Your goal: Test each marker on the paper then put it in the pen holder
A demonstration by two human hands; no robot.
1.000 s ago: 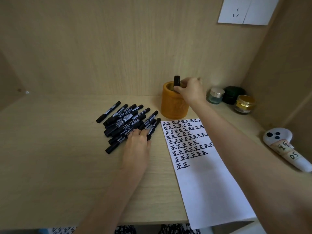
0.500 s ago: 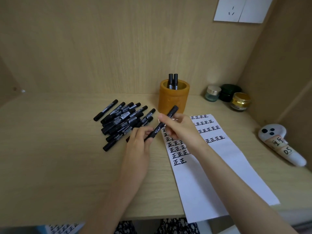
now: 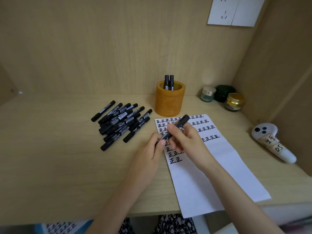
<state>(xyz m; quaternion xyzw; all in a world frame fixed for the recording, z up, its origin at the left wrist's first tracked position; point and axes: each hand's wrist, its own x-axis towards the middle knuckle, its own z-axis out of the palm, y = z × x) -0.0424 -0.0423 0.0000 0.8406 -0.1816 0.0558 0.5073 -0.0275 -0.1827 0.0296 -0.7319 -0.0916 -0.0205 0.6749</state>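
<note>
Both hands hold one black marker [image 3: 179, 125] slanted above the white paper [image 3: 219, 166]. My left hand [image 3: 152, 149] pinches its lower end, and my right hand [image 3: 184, 139] grips the barrel, the upper end sticking out past the fingers. Rows of black characters fill the paper's top part. An orange pen holder [image 3: 169, 105] stands behind the paper with two markers [image 3: 169, 82] upright in it. A pile of several black markers [image 3: 120, 122] lies to the left on the desk.
Three small jars [image 3: 222, 97] sit at the back right by the side wall. A white controller-like object [image 3: 271, 142] with a taped label lies at the right. The paper overhangs the desk's front edge [image 3: 67, 218]. Wooden walls close in the back and right.
My right hand left the pen holder and came back over the paper. My left hand lifted a marker off the pile, and now both hands hold it.
</note>
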